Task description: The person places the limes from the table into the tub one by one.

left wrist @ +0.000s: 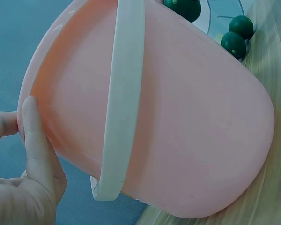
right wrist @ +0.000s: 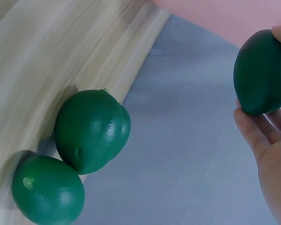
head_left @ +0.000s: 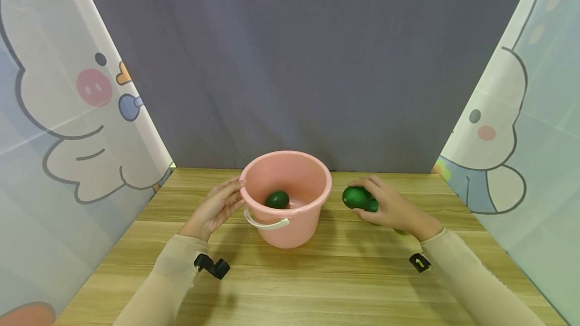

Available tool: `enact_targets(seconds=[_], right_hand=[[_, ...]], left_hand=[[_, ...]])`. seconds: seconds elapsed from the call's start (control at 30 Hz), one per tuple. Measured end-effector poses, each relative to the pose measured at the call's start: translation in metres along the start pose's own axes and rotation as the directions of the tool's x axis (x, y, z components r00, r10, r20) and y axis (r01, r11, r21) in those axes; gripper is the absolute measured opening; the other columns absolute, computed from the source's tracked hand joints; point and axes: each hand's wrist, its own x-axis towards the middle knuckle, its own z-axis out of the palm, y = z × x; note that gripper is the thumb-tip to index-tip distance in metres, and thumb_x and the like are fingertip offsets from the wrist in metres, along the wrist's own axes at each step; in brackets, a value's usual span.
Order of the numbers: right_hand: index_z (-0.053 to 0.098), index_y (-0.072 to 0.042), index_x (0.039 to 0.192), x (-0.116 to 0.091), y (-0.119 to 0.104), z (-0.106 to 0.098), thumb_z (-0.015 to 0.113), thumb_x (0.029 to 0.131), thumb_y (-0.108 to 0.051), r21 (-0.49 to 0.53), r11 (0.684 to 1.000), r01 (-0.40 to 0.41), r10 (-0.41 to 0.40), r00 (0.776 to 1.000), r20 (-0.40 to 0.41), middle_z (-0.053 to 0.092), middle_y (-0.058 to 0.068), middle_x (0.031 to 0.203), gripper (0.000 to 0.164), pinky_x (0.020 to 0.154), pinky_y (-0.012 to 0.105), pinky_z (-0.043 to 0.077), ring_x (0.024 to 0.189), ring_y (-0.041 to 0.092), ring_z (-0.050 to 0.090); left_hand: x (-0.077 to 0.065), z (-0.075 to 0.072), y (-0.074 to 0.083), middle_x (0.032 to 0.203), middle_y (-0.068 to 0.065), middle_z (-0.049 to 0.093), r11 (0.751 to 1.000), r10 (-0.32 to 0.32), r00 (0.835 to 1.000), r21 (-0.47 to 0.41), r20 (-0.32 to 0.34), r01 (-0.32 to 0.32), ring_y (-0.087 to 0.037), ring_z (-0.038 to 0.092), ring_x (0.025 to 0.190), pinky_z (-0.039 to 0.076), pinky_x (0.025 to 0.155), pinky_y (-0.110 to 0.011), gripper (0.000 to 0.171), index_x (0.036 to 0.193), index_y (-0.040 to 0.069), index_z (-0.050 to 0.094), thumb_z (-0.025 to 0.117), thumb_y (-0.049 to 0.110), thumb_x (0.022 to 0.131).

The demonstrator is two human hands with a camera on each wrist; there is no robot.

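A pink bucket with a white handle stands upright on the table, and one green lime lies inside it. My left hand pinches the bucket's rim at its left side, as the left wrist view also shows. To the right of the bucket, my right hand holds another green lime between thumb and fingers, raised above the table. Below that hand, more limes rest on the table: one lime partly covers another behind it, and a third lime lies beside them.
The wood-grain table ends at a dark grey curtain close behind the bucket. Printed cartoon panels stand along both sides. Each sleeve carries a black wrist mount.
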Motion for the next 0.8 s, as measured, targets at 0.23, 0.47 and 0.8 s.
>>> enact_targets(seconds=[0.23,0.47,0.8], right_hand=[[0.057,-0.013,0.133,0.005,-0.002,-0.004,0.083,0.081,-0.022,0.007,1.000,0.021,-0.021,1.000,-0.011,0.055,0.004,0.121,0.059,0.072,0.038,0.060,0.095,0.011,0.055],[0.057,-0.009,0.133,0.009,-0.005,-0.007,0.083,0.081,-0.021,0.009,1.000,0.027,-0.027,0.999,-0.017,0.055,0.004,0.123,0.059,0.074,0.032,0.058,0.096,0.010,0.054],[0.056,-0.012,0.134,0.013,-0.008,-0.011,0.082,0.082,-0.021,0.006,1.000,0.027,-0.027,0.999,-0.019,0.054,0.003,0.126,0.059,0.076,0.035,0.059,0.100,0.012,0.055]], left_hand=[[0.001,0.000,0.000,0.113,-0.009,0.058,1.000,-0.002,1.000,-0.002,-0.003,0.002,-0.006,0.065,0.079,0.058,0.074,-0.014,0.055,0.153,-0.004,0.028,0.053,0.011,0.105],[0.001,0.000,0.000,0.117,-0.010,0.058,1.000,-0.002,1.000,-0.002,0.000,0.002,-0.006,0.065,0.080,0.059,0.074,-0.014,0.056,0.153,-0.004,0.028,0.053,0.011,0.105],[0.001,-0.001,-0.001,0.120,-0.011,0.056,1.000,-0.001,1.000,-0.003,0.005,0.001,-0.006,0.065,0.081,0.058,0.075,-0.014,0.055,0.153,-0.004,0.028,0.052,0.010,0.105]])
